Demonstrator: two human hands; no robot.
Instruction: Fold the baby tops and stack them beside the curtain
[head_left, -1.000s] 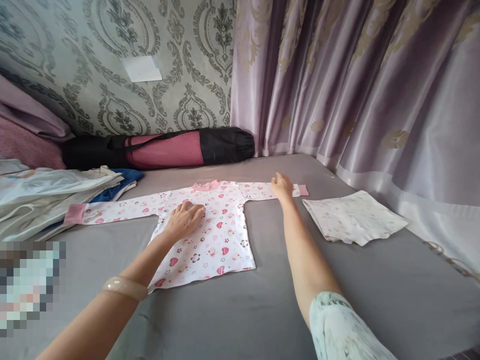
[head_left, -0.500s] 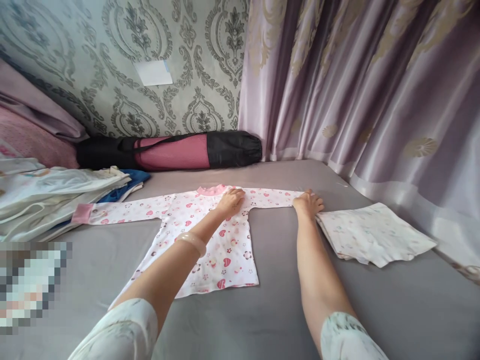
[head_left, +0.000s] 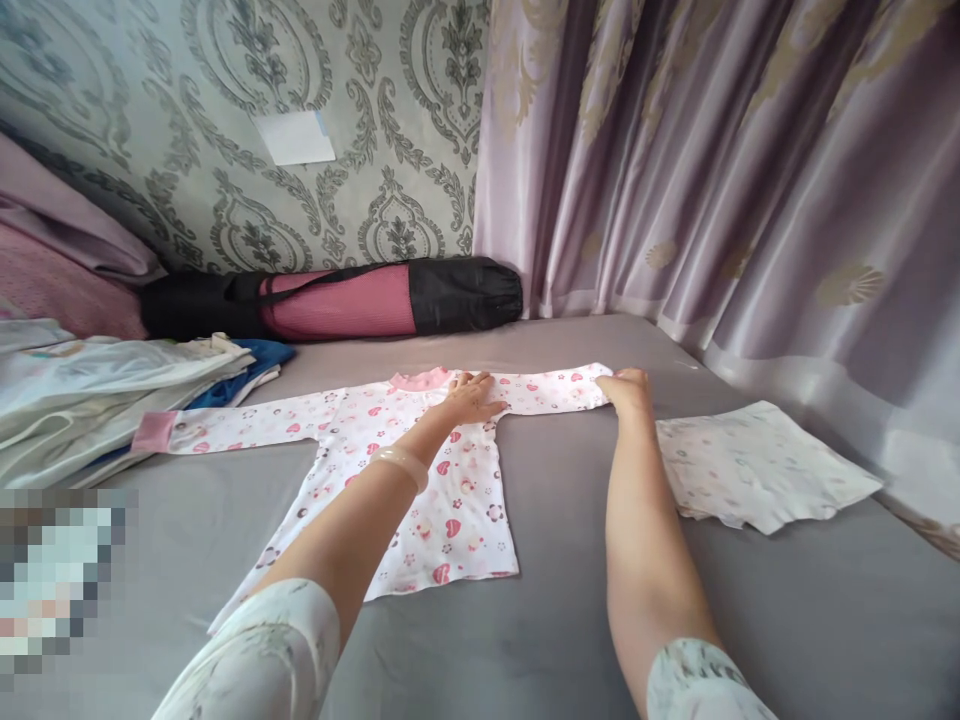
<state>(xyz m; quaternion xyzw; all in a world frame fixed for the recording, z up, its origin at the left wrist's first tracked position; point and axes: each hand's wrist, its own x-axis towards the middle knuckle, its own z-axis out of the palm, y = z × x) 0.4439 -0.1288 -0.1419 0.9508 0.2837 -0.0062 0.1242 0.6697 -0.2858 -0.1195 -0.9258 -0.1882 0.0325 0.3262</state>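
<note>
A white long-sleeved child's shirt (head_left: 405, 510) with pink hearts and a pink collar lies spread out on the grey bed sheet (head_left: 555, 640). My left hand (head_left: 469, 398) rests on it by the right shoulder, fingers spread and pressed flat against the cloth. At the end of the right sleeve, my right hand (head_left: 628, 388) is closed on the cuff, which it covers. That sleeve stretches out straight from the shoulder. On the opposite side the left sleeve lies flat, its pink cuff (head_left: 153, 432) showing.
To the right lies a folded pale cloth (head_left: 765, 465). Piled clothes (head_left: 112, 390) are at the left, touching or close to the left cuff. Along the wall lies a black and pink rolled bag (head_left: 337, 300). Purple curtains (head_left: 675, 150) hang at the right.
My right hand has shifted slightly right and up, its fingers now closed at the cuff, and the sleeve end has lifted a little. My left hand's fingers have spread on the shoulder.
</note>
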